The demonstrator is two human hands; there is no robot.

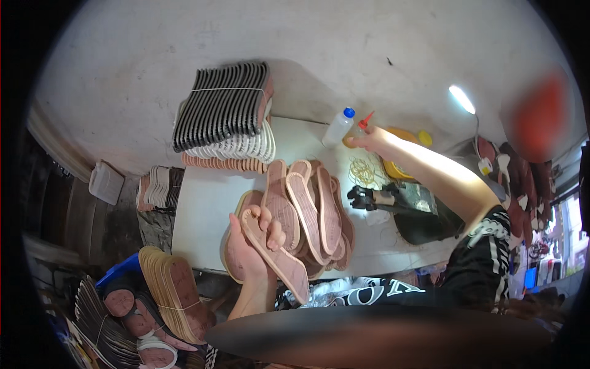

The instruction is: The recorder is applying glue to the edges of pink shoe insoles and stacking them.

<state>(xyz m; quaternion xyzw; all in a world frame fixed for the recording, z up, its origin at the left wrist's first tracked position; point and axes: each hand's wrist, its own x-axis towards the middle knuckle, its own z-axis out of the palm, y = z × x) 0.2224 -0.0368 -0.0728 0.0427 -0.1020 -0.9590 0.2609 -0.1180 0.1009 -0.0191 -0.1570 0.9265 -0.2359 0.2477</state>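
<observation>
My left hand (257,246) is wrapped around a pinkish-brown shoe insole (286,265) with a pale rim, held tilted over the table's near edge. Beyond it lies a loose heap of similar insoles (330,215), overlapping in several directions. My right arm stretches to the back of the table, where my right hand (367,140) closes around a squeeze bottle with a red pointed nozzle (367,119). The hand hides most of that bottle's body. Just left of this hand stands a translucent white bottle (338,129) with a blue cap.
A tall banded stack of black-edged soles (224,107) rests on white and tan ones at the back left. Rubber bands (365,172), a black clamp-like tool (375,197) and a yellow container (396,169) lie at right. More bundled soles (175,295) stand lower left. A lamp (462,99) glows.
</observation>
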